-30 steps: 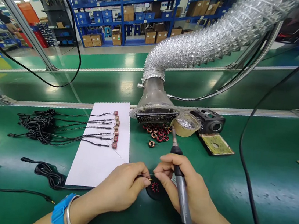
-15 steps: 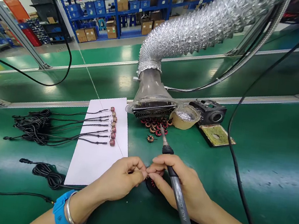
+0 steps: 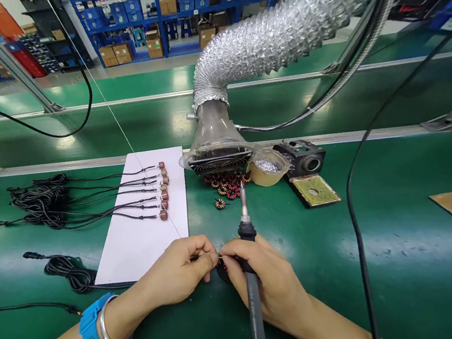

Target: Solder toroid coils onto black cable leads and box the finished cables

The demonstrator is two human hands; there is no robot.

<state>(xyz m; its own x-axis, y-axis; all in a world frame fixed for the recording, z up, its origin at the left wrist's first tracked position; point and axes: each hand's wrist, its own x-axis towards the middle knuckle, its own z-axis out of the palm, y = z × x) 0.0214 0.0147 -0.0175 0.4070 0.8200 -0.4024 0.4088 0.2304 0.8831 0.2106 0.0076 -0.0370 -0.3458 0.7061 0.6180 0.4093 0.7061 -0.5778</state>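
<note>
My right hand [image 3: 273, 277] is closed around a soldering iron [image 3: 252, 296], whose metal tip points up and away from me. The thumb and index finger of my left hand [image 3: 184, 267] pinch the end of a black cable [image 3: 112, 286], mostly hidden by the hand and wrist. A short yellowish wire end [image 3: 219, 259] shows between the fingertips of both hands. Just below them is a round black holder [image 3: 223, 273] with something red in it, partly covered by my fingers. Several wound ring coils [image 3: 228, 184] lie beyond the iron's tip.
A white sheet [image 3: 126, 251] carries several coils joined to black cables [image 3: 43, 197]. Behind the loose coils stand a fume hood [image 3: 216, 146], a round tub [image 3: 268, 168] and an iron stand with a yellow sponge [image 3: 315, 190]. A hanging black cord [image 3: 354, 227] crosses the right side.
The view has shifted, so the bench things appear further left. My right hand has drawn its fingers in around the soldering iron, which stands more upright. My left hand keeps its pinch.
</note>
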